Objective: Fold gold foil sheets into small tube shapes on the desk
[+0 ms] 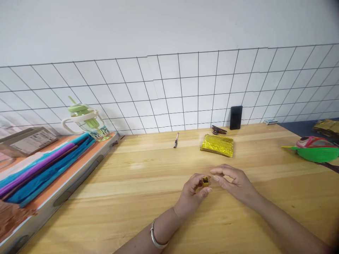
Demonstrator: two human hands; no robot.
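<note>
Between the thumb and fingers of my left hand (191,195) is a small folded piece of gold foil paper (205,183), shaped like a tiny tube with a dark open end facing up. A silver bangle (156,237) circles that wrist. My right hand (234,183) hovers just to the right of the folded piece, thumb and fingertips apart, with nothing visible in it. Beyond both hands lies a stack of shiny gold foil sheets (217,145) on the wooden table (127,208).
Behind the stack are a dark hair clip (219,130) and a phone (236,118) leaning on the tiled wall. A pen (176,140) lies left of them. A green-lidded bottle (90,121) stands at left by rolled coloured paper (53,169). A green pouch (317,154) is at right.
</note>
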